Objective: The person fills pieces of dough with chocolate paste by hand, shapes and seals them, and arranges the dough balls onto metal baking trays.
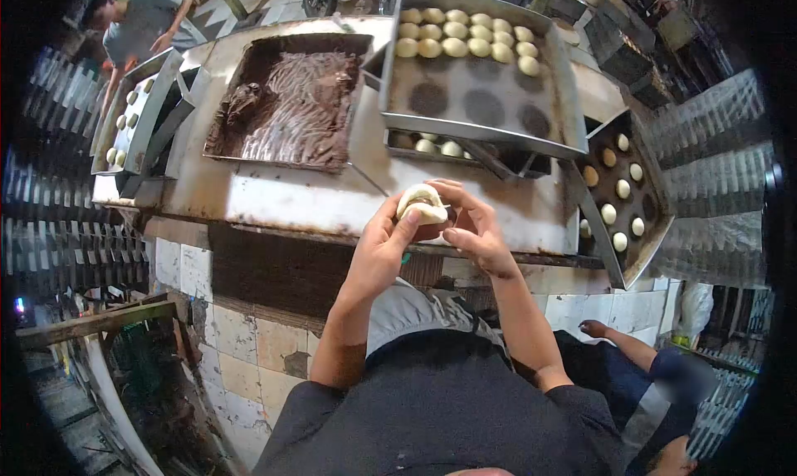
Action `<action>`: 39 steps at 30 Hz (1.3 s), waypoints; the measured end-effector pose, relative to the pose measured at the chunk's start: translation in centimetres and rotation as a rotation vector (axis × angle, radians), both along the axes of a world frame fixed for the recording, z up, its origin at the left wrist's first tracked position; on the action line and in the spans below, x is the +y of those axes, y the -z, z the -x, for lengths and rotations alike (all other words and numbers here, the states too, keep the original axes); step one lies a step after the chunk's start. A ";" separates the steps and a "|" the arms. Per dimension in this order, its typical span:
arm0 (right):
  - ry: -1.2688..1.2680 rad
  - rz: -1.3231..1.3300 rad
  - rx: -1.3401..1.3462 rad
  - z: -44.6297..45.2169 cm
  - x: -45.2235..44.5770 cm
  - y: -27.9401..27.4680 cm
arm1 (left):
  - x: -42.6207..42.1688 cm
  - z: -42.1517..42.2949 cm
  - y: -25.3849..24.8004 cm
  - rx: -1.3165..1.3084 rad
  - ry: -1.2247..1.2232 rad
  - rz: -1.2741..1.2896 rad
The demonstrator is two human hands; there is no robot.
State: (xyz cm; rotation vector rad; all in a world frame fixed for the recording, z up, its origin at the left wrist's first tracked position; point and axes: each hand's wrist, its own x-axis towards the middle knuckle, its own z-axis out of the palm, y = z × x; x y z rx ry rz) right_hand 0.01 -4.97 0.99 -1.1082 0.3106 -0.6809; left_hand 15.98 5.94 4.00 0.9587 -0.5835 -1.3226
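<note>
A pale piece of dough (pixel 421 206), folded into an open cup, is held up in front of me over the table's near edge. My left hand (pixel 383 247) grips it from the left, with the thumb pressed on its near side. From the right, my right hand (pixel 479 233) curves its fingers round the dough's far side, the thumb bent inward. What lies inside the fold is hard to make out. Beyond the hands is a tray of brown paste (pixel 290 110), smeared thin in the middle. A thin rod (pixel 365 179) runs from its near corner toward my left hand.
Dough balls fill the far rows of a metal tray (pixel 481 130) stacked on another. More balls sit in a tilted tray (pixel 646 218) at right and a tray (pixel 124 131) at left. One person (pixel 141 27) stands far left; another person (pixel 656 385) is close at right.
</note>
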 end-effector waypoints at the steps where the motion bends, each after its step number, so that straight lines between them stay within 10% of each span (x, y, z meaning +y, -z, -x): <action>1: 0.023 0.023 -0.010 2.2 0.4 -0.8 | -0.2 2.2 -0.4 -0.018 0.004 -0.001; 9: 0.220 0.362 0.083 10.8 1.5 -4.5 | -2.3 10.3 -2.7 -0.380 -0.067 -0.101; 13: 0.246 -0.090 0.097 10.3 1.3 -4.1 | -3.8 12.6 -1.5 -0.155 -0.296 -0.018; 20: 0.300 0.029 0.154 9.0 0.5 -3.2 | -2.6 9.8 -1.4 -0.990 -0.182 0.172; 25: 0.354 0.182 0.177 3.3 1.7 -4.1 | -3.6 3.8 -0.8 -0.601 -0.094 0.026; 31: 0.441 0.020 0.306 0.0 0.9 -3.2 | -4.2 -0.3 0.9 -0.890 0.171 0.248; 35: 0.571 0.259 0.469 0.0 1.7 -4.0 | -6.7 -1.2 2.8 -0.480 0.329 -0.008; 39: 0.673 0.139 0.594 2.4 1.4 -2.5 | -8.6 0.2 5.7 -0.842 0.508 0.195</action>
